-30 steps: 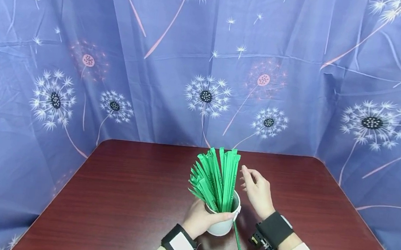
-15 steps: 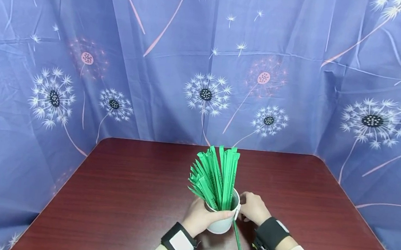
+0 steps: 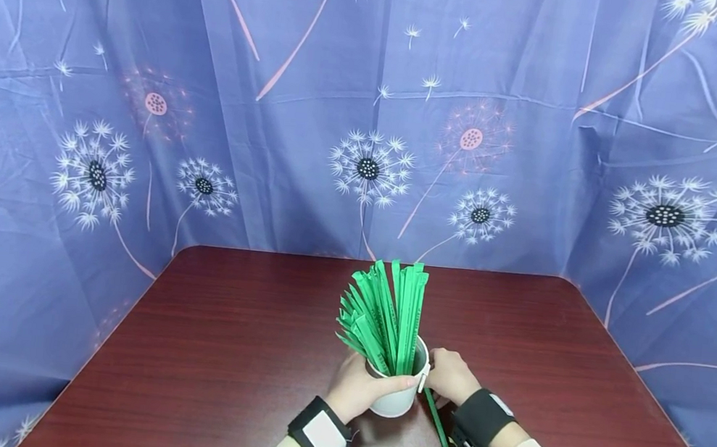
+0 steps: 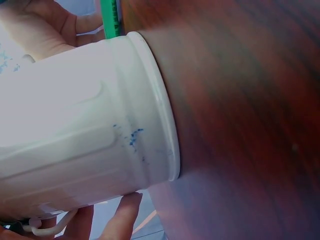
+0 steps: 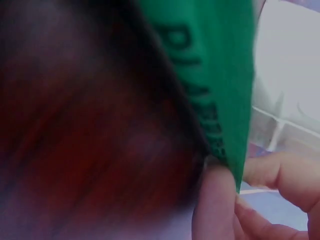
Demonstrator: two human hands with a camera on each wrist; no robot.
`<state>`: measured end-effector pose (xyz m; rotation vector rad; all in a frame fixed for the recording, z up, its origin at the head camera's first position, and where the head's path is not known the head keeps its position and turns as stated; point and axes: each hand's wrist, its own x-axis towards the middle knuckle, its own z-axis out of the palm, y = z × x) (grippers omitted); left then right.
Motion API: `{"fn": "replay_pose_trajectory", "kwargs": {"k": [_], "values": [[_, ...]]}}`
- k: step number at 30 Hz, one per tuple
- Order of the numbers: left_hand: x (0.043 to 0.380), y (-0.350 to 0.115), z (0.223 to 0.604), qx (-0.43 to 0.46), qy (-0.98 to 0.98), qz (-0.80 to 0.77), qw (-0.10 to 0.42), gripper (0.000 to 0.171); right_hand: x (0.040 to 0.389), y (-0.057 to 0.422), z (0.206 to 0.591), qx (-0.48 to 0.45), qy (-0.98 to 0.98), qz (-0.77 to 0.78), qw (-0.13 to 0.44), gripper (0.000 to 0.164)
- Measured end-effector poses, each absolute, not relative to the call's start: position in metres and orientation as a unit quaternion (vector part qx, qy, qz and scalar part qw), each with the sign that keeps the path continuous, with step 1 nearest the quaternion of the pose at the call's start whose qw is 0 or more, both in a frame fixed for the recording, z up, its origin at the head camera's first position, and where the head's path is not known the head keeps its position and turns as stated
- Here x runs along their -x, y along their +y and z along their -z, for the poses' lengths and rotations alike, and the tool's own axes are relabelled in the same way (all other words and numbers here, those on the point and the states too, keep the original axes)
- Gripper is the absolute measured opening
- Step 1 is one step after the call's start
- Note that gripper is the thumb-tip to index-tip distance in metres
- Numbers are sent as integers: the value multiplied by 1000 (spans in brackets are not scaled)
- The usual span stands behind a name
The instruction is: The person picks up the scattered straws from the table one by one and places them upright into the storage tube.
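Observation:
My left hand (image 3: 354, 390) grips a small white bucket (image 3: 393, 405) near its rim, the thumb lying across the front. A bundle of green paper-wrapped straws (image 3: 384, 321) stands in it, leaning left. Right of the bucket, my right hand (image 3: 452, 377) pinches the end of a single green-wrapped straw (image 3: 443, 436), which slants toward the front of the table. Dark lettering runs along this straw's wrapper (image 5: 215, 75) in the right wrist view, with thumb and finger closed on its tip. The left wrist view shows blue specks on the bucket's wall (image 4: 75, 125).
The dark red wooden table (image 3: 242, 328) extends around the bucket on all sides. A blue curtain (image 3: 298, 173) with dandelion prints hangs behind and beside it. Black bands with devices sit on both wrists.
My right hand has come down from beside the straw tops to the bucket's right side and taken hold of the loose straw, whose near end has shifted right. The left hand stays on the bucket.

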<state>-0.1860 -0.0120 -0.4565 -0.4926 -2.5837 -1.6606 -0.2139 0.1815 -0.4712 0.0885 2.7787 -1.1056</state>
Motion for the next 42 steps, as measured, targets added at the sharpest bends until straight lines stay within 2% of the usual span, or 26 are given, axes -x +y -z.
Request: {"fn": "replay_pose_trajectory", "kwargs": {"k": [4, 8, 12, 18, 23, 31, 42], "values": [[186, -12, 457, 155, -831, 534, 16, 62, 218, 187, 464, -27, 927, 366, 73, 24], [186, -12, 458, 148, -831, 535, 15, 64, 224, 195, 440, -14, 922, 384, 39, 31], [187, -12, 457, 152, -820, 552, 20, 62, 230, 202, 403, 12, 913, 406, -45, 31], [189, -13, 457, 157, -814, 558, 22, 63, 224, 204, 351, 45, 867, 447, -216, 28], [191, -13, 458, 155, -814, 560, 18, 63, 214, 198, 329, 74, 830, 474, -285, 31], [192, -13, 459, 154, -808, 569, 12, 67, 211, 183, 330, 103, 792, 523, -298, 27], [193, -13, 461, 154, -803, 575, 9, 71, 215, 174, 360, 94, 806, 537, -230, 26]]}}
